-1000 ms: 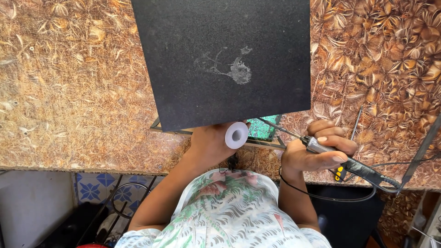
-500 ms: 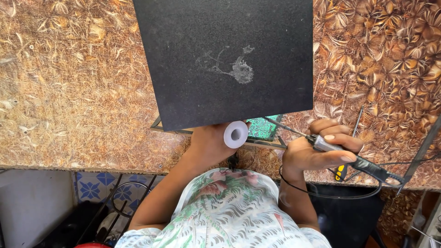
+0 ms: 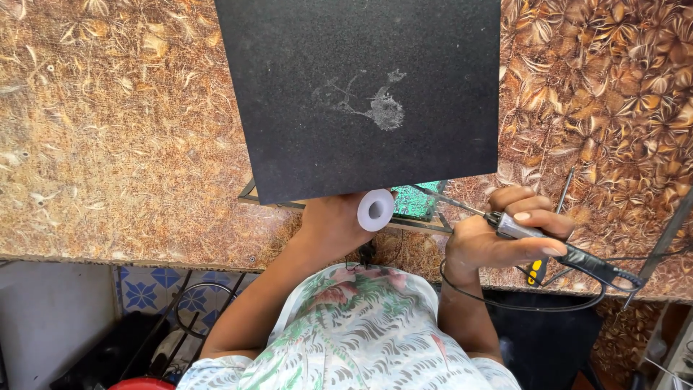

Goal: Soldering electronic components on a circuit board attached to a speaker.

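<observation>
The right hand [image 3: 498, 235], gripping the soldering iron [image 3: 556, 245], has barely shifted toward the green board [image 3: 413, 201], while the left hand [image 3: 336, 220] still holds the solder spool [image 3: 375, 210].

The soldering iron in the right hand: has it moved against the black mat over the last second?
Cannot tell. The soldering iron in the right hand keeps nearly the same spot below the black mat; any shift is too slight.

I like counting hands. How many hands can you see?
2. The left hand holds a white spool; the right hand grips a soldering iron.
</observation>
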